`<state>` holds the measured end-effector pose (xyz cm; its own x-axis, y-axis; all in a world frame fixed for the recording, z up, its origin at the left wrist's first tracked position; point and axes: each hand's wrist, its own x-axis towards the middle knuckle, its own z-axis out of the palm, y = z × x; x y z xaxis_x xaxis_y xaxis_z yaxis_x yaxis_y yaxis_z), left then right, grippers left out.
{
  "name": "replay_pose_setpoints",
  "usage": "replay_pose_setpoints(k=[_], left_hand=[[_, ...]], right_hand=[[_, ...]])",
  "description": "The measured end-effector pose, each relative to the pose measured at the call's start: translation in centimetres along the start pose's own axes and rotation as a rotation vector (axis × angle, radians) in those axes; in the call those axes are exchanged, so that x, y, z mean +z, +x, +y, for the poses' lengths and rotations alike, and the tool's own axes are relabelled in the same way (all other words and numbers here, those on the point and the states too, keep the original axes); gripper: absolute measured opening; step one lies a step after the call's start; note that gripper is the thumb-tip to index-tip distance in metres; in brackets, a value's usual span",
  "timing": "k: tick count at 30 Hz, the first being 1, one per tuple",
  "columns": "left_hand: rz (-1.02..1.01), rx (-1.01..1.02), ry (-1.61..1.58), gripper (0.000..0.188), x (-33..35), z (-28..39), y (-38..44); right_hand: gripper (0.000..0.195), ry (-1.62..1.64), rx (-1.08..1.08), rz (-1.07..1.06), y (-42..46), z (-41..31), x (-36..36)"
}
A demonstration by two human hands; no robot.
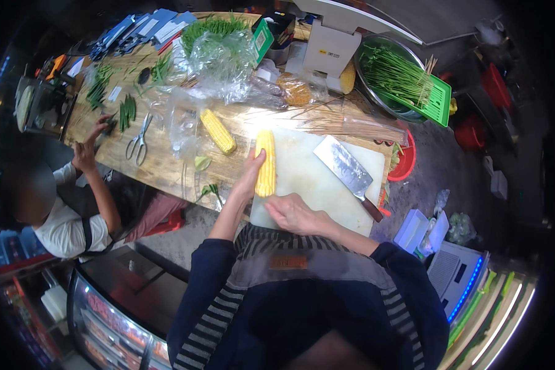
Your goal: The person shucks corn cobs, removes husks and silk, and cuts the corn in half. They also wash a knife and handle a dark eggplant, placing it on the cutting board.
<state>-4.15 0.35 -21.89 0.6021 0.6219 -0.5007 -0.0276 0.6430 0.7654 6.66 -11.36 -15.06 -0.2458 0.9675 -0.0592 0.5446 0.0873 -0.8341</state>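
Note:
An ear of yellow corn stands lengthwise above the left edge of a white cutting board. My left hand grips it from the left side, thumb across the kernels. Close to the cob's lower end, my right hand has its fingers curled in; whether something thin is pinched there cannot be made out. A cleaver with a brown wooden handle lies flat on the board's right half. Another peeled corn cob rests on the wooden table, left of the board.
Bamboo skewers lie behind the board. Scissors and green vegetable bundles are to the left, near a seated co-worker's hands. A metal bowl with a green basket stands back right; a red bucket sits below.

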Motion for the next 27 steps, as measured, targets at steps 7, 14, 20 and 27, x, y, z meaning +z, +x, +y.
replay_pose_setpoints(k=[7, 14, 20, 27], left_hand=[[0.341, 0.336, 0.839, 0.087, -2.8, 0.0, 7.6], [0.464, 0.233, 0.780, 0.085, -3.9, 0.3, 7.7], [0.368, 0.340, 0.846, 0.081, -6.1, -0.8, 9.1], [0.380, 0.451, 1.094, 0.080, -4.1, -1.9, 7.0]], right_hand=[[0.024, 0.026, 0.401, 0.268, -2.4, 6.4, -1.3], [0.019, -0.141, 0.536, 0.394, -6.6, 10.1, -0.5], [0.007, -0.534, 0.771, 0.545, -12.3, 11.8, -2.1], [0.023, -0.733, 0.968, 0.227, -17.8, 14.8, -3.9]])
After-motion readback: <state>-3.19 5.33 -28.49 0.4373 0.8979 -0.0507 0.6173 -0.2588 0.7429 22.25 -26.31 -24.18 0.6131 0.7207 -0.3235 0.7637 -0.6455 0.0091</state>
